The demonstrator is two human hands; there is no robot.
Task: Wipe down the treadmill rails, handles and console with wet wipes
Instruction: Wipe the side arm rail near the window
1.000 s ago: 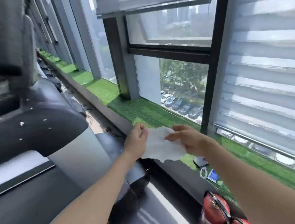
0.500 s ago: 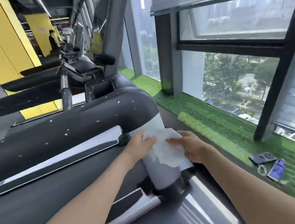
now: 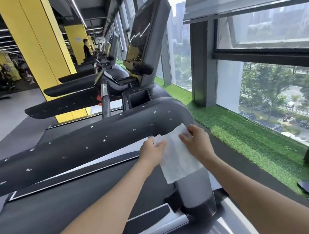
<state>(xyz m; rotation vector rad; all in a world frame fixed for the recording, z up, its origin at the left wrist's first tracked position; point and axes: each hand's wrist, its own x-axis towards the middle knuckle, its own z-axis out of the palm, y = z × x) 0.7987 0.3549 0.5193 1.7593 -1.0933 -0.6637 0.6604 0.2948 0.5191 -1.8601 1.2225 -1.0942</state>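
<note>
**Wipe spread, rail just ahead**

Both hands hold the wet wipe (image 3: 175,156) open btwn them: left hand (image 3: 152,151) pinches its upper-left edge, right hand (image 3: 195,141) pinches the upper-right corner, fingers curled on it. Sheet hangs down in front of the grey upright post (image 3: 194,187). Padded black rail (image 3: 87,145) lies just beyond the knuckles, top edge of wipe at its bend. Rail's long axis runs from that bend away to the left & toward the viewer, dropping out of frame. Left hand is nearer the straight run, right nearer the bend. Console (image 3: 146,37) stands well apart, further back, tilted, screen facing left. Likely next: lay wipe on rail & drag along its length
</note>
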